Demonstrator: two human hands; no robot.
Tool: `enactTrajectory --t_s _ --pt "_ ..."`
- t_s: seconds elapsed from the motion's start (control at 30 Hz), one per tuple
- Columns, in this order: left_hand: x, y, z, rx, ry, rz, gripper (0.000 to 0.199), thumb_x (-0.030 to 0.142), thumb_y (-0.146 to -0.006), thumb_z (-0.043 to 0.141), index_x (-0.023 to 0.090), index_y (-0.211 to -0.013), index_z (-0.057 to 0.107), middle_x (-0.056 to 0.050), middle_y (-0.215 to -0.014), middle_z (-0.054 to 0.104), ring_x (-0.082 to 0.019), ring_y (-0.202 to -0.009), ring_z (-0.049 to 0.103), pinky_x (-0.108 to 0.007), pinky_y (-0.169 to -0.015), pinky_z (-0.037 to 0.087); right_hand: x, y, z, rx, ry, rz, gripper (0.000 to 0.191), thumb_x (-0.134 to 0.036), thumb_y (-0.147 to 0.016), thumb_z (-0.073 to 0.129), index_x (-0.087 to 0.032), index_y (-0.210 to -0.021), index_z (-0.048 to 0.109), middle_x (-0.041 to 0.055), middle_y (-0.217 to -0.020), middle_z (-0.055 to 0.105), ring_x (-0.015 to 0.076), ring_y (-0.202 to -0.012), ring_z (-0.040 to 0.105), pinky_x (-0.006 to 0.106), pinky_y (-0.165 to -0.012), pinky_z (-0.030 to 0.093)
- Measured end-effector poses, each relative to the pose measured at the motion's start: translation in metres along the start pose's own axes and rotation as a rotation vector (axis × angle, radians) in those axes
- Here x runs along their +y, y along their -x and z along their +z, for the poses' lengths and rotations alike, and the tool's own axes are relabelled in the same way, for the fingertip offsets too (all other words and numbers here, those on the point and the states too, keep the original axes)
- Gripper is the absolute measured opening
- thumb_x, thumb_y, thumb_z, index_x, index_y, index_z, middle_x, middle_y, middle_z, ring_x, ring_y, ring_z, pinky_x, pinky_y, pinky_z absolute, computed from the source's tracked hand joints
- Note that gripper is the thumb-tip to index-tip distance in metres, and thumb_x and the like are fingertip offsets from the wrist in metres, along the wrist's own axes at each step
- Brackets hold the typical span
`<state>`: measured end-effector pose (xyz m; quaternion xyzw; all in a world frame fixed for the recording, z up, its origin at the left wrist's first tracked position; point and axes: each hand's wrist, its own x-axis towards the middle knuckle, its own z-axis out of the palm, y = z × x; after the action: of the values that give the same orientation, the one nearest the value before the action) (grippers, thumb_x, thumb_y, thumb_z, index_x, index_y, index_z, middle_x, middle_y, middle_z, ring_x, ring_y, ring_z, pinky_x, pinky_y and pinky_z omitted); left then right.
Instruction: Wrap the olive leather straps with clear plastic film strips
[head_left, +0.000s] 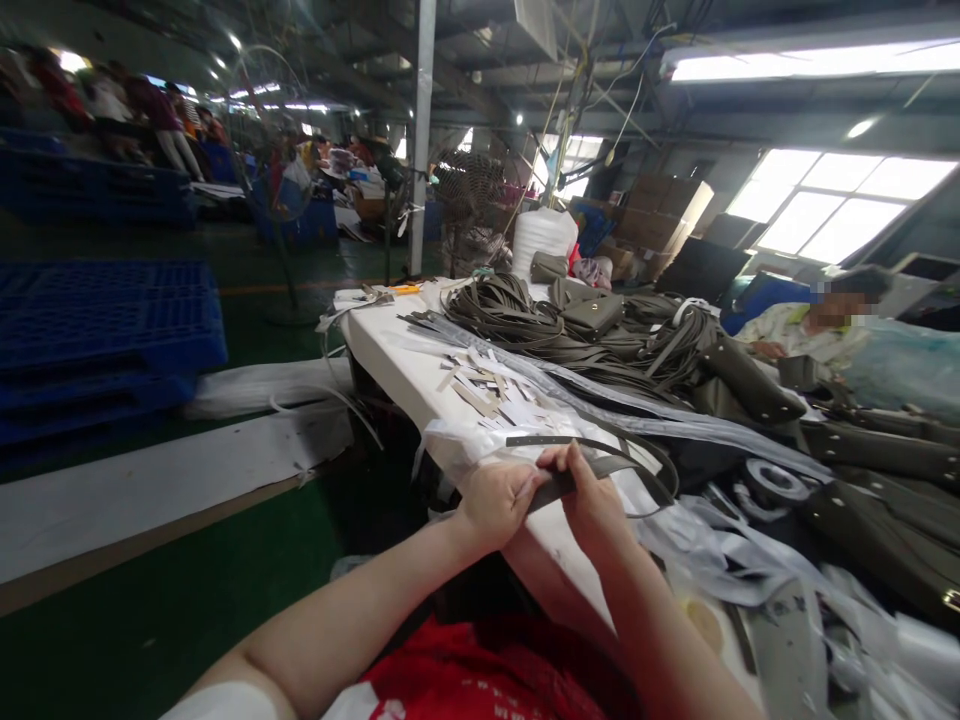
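Note:
A dark olive strap [553, 488] runs between my two hands above the near edge of the white table [390, 345]. My left hand [496, 502] is closed on its near end. With thumb and fingers, my right hand [589, 490] pinches the same strap a little further right. Beyond the hands the strap bends into a loop [664, 480], and a thin punched end [555, 440] lies over clear plastic. Just past it, small white and grey strips [487, 390] are scattered on the table.
A heap of olive straps [517, 320] and bags [885, 455] covers the far and right side. Clear plastic wrap [720, 550] lies at the right. Another person [795, 325] sits across the table. Blue pallets [105, 330] and a standing fan [274, 150] are on the left.

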<state>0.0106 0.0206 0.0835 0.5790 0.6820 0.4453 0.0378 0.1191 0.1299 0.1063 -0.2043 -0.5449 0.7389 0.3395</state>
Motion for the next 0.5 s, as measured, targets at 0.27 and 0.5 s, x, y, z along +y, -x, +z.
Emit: enactTrajectory --t_s 0.27,0.5 --pt "-0.025 0.031 -0.022 -0.196 -0.015 -0.051 0.055 0.041 -0.102 0.028 0.02 -0.058 0.052 0.0 -0.058 0.059 -0.014 -0.062 0.056 -0.025 -0.068 0.04 -0.039 -0.031 -0.051 0.143 -0.24 -0.013 0.036 -0.048 -0.075 0.078 -0.022 -0.071 0.054 -0.0035 -0.067 0.059 0.0115 -0.061 0.057 0.024 -0.06 0.051" --pt "-0.019 0.022 -0.021 -0.19 -0.043 -0.055 0.055 0.04 -0.102 0.029 0.02 -0.064 0.063 -0.001 -0.067 0.067 -0.015 -0.067 0.06 -0.025 -0.069 0.04 -0.025 -0.026 -0.036 0.201 -0.129 -0.094 0.041 -0.054 -0.069 0.08 -0.021 -0.071 0.056 -0.0034 -0.059 0.059 0.0108 -0.054 0.053 0.021 -0.05 0.044"
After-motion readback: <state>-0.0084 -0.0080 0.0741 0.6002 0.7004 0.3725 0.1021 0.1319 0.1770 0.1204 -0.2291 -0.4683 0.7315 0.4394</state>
